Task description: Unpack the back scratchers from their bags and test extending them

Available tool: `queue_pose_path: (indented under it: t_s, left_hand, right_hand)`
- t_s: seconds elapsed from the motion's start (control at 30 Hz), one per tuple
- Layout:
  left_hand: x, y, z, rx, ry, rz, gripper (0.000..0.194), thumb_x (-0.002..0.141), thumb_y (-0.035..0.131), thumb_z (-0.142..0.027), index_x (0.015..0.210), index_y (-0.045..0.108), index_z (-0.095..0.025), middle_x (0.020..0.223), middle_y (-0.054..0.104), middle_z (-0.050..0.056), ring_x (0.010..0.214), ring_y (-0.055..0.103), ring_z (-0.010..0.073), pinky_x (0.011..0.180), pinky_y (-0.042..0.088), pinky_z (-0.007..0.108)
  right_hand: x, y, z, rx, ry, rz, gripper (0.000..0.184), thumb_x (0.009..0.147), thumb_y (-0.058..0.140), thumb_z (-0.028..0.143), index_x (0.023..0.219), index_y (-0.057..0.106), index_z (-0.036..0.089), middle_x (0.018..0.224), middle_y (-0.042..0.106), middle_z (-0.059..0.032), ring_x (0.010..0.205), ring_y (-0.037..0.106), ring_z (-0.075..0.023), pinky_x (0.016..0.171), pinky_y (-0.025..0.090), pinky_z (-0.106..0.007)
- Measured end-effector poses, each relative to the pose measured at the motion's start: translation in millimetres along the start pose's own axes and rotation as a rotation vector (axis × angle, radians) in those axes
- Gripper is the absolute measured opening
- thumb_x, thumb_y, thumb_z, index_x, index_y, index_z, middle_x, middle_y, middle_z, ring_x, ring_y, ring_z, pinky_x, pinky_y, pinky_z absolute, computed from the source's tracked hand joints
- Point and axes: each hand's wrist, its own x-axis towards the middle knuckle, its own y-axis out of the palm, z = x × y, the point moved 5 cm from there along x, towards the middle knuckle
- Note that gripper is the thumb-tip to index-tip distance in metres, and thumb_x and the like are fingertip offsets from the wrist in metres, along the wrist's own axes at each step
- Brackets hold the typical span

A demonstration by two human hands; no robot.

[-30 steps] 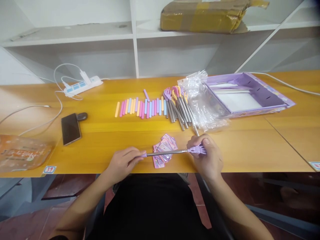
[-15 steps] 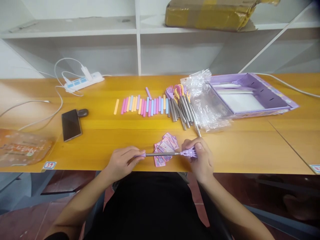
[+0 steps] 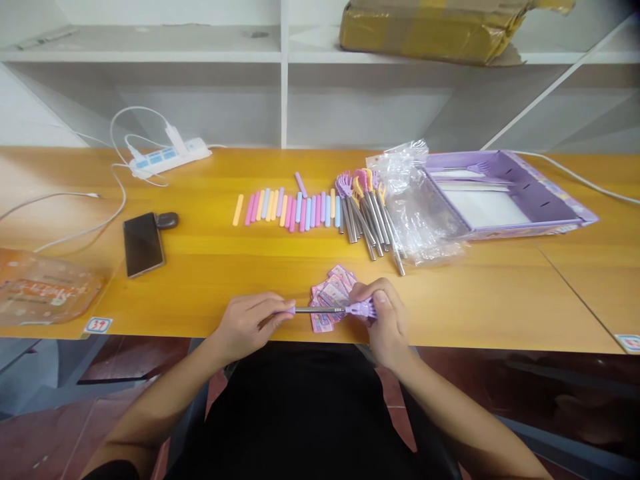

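Between my two hands lies a back scratcher (image 3: 320, 309) with a silver metal rod, held level above the desk's front edge. My left hand (image 3: 250, 325) is closed on its purple handle end, most of which the fingers hide. My right hand (image 3: 387, 323) grips the purple claw head at the other end. Just behind the rod, a fanned pile of pink printed cards (image 3: 333, 293) rests on the desk. Farther back is a heap of more back scratchers (image 3: 370, 213) with purple, pink and yellow heads. Left of that heap runs a row of pastel handle sleeves (image 3: 290, 212).
Clear plastic bags (image 3: 420, 213) lie beside a purple open box (image 3: 545, 193) at the right. To the left are a phone (image 3: 143, 244), a white power strip (image 3: 170, 159) with cables, and a printed plastic bag (image 3: 50, 290). A taped carton (image 3: 430, 30) sits on the shelf.
My right hand has moved left with the claw head, toward my left hand. The visible rod between my hands is shorter. The camera view has shifted slightly.
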Motion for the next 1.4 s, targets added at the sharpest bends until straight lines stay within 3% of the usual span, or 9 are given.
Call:
queue_pose_path:
  t_s: [0.37, 0.63, 0.87, 1.07, 1.17, 1.33, 1.4]
  left_hand:
    - [0, -0.7, -1, 0.003, 0.018, -0.024, 0.013, 0.107, 0.074, -0.02, 0.12, 0.076, -0.021, 0.104, 0.087, 0.003, 0.091, 0.086, 0.0172, 0.081, 0.067, 0.026]
    - [-1, 2.4, 0, 0.045, 0.053, -0.072, 0.018, 0.104, 0.077, -0.018, 0.12, 0.078, -0.023, 0.103, 0.088, 0.001, 0.089, 0.086, 0.0171, 0.085, 0.07, 0.027]
    - [3, 2.2, -3, 0.064, 0.054, -0.076, 0.015, 0.105, 0.077, -0.02, 0.119, 0.079, -0.024, 0.102, 0.088, 0.001, 0.086, 0.087, 0.0173, 0.081, 0.072, 0.027]
    - [3, 3.9, -3, 0.054, 0.065, -0.076, 0.015, 0.105, 0.077, -0.019, 0.119, 0.079, -0.022, 0.101, 0.089, 0.001, 0.087, 0.087, 0.0172, 0.083, 0.072, 0.027]
    - [4, 3.3, -3, 0.019, 0.068, -0.043, 0.012, 0.106, 0.076, -0.022, 0.117, 0.079, -0.022, 0.101, 0.088, 0.002, 0.088, 0.087, 0.0172, 0.084, 0.072, 0.028]
    - [5, 0.7, 4, 0.006, -0.013, 0.009, 0.015, 0.107, 0.074, -0.026, 0.121, 0.08, -0.024, 0.106, 0.088, 0.003, 0.09, 0.086, 0.0173, 0.083, 0.071, 0.027]
    - [5, 0.8, 5, 0.002, -0.032, 0.022, 0.016, 0.109, 0.072, -0.028, 0.122, 0.079, -0.024, 0.107, 0.088, 0.003, 0.09, 0.086, 0.0173, 0.083, 0.07, 0.027]
  right_hand:
    - [2, 11, -3, 0.047, -0.019, 0.063, 0.035, 0.118, 0.045, 0.046, 0.094, 0.061, 0.025, 0.078, 0.059, -0.0024, 0.06, 0.047, -0.0177, 0.054, 0.034, -0.033]
    - [5, 12, -7, -0.001, -0.027, 0.077, 0.04, 0.117, 0.045, 0.052, 0.092, 0.059, 0.025, 0.078, 0.059, -0.0034, 0.066, 0.052, -0.02, 0.063, 0.04, -0.037]
    - [5, 11, -12, 0.004, -0.005, 0.127, 0.039, 0.118, 0.041, 0.051, 0.097, 0.06, 0.026, 0.079, 0.056, -0.0027, 0.063, 0.049, -0.0192, 0.06, 0.039, -0.036]
    - [2, 11, -8, -0.035, -0.066, 0.096, 0.039, 0.118, 0.043, 0.05, 0.095, 0.063, 0.024, 0.084, 0.061, -0.0047, 0.071, 0.056, -0.0207, 0.068, 0.044, -0.038]
    - [0, 11, -3, 0.026, -0.111, 0.041, 0.038, 0.118, 0.045, 0.049, 0.096, 0.063, 0.024, 0.082, 0.06, -0.0033, 0.065, 0.051, -0.0183, 0.063, 0.041, -0.035]
    - [1, 7, -5, -0.05, 0.058, 0.08, 0.038, 0.115, 0.049, 0.058, 0.103, 0.065, 0.025, 0.085, 0.06, -0.003, 0.063, 0.049, -0.0169, 0.057, 0.041, -0.033]
    - [1, 3, 1, -0.094, 0.021, 0.082, 0.036, 0.112, 0.056, 0.06, 0.109, 0.065, 0.026, 0.089, 0.061, -0.0037, 0.069, 0.054, -0.0184, 0.062, 0.047, -0.033]
